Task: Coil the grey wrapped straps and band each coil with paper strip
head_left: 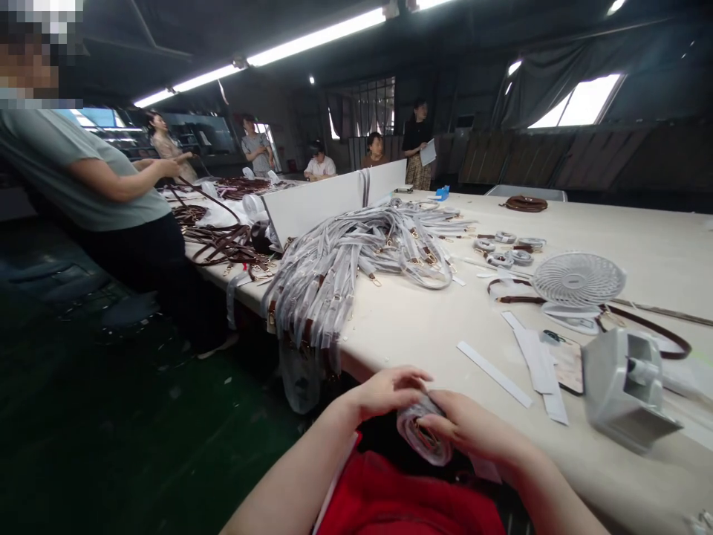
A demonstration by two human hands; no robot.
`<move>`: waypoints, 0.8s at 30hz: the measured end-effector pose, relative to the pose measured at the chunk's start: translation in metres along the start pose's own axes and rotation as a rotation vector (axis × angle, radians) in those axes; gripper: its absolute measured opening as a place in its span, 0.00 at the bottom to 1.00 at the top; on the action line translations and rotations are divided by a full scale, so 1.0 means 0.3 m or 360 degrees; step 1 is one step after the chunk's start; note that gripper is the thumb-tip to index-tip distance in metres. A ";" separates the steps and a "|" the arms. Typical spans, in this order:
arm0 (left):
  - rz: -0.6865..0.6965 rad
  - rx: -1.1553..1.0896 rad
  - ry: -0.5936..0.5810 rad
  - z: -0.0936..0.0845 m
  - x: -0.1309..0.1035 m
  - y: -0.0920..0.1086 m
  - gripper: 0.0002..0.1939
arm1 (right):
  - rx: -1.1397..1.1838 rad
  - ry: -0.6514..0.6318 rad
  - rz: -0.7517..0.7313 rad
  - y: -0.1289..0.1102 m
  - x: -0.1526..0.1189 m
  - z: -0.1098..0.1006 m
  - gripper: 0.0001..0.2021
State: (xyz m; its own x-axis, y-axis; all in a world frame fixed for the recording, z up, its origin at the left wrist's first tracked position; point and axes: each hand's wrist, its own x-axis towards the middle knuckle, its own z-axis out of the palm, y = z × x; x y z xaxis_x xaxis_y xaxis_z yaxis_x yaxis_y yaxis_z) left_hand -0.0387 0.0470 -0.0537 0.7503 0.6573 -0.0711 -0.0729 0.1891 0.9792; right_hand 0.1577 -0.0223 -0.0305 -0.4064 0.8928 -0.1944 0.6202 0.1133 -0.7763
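Head view. No brand, label or legible writing appears on any item.

Hidden or unclear: the face at 10 o'clock is pixelated. The right forearm is cut off by the lower edge at 5 o'clock. The grey device (624, 390) at 4 o'clock cannot be identified. The far end of the table (412, 327) is too small to resolve.

Held item: a coiled strap (424, 435) wrapped in translucent grey film, with a brown band showing through the wrap. It sits at 6 o'clock, just below the near table edge, above a red garment (406, 501).

Left hand (390, 390): fingers curled down, gripping the upper side of the coil. Right hand (473, 427): fingers closed over the coil's right side, thumb on top. Both hands touch the coil.

Surroundings: a large heap of wrapped straps (356, 260) lies at 12 o'clock, spilling over the table edge. A white desk fan (578, 281) stands at 2 o'clock. White paper strips (495, 375) lie at 3 o'clock. A person in a grey shirt (78, 171) stands at 10 o'clock.
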 end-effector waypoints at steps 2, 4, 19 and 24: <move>0.0031 0.0559 -0.0252 0.012 -0.012 0.030 0.36 | 0.0033 -0.0037 0.0024 0.019 0.015 0.011 0.09; 0.0015 0.0825 -0.0279 0.021 -0.010 0.044 0.35 | 0.0234 -0.0015 0.0027 0.040 0.032 0.023 0.12; 0.0209 -0.0160 0.1200 0.102 0.082 -0.042 0.28 | 0.0747 0.0554 -0.0058 0.054 0.078 0.107 0.28; 0.0260 -0.0052 0.1270 0.177 0.051 -0.143 0.25 | 0.0688 0.0588 -0.0022 0.089 0.059 0.066 0.26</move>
State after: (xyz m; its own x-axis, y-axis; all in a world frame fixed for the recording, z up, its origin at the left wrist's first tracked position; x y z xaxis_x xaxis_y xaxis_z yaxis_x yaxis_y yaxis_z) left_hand 0.0109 0.0102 -0.0868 0.0355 0.9979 -0.0536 -0.1694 0.0589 0.9838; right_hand 0.1536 -0.0121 -0.0666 -0.1025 0.9945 -0.0202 0.2539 0.0065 -0.9672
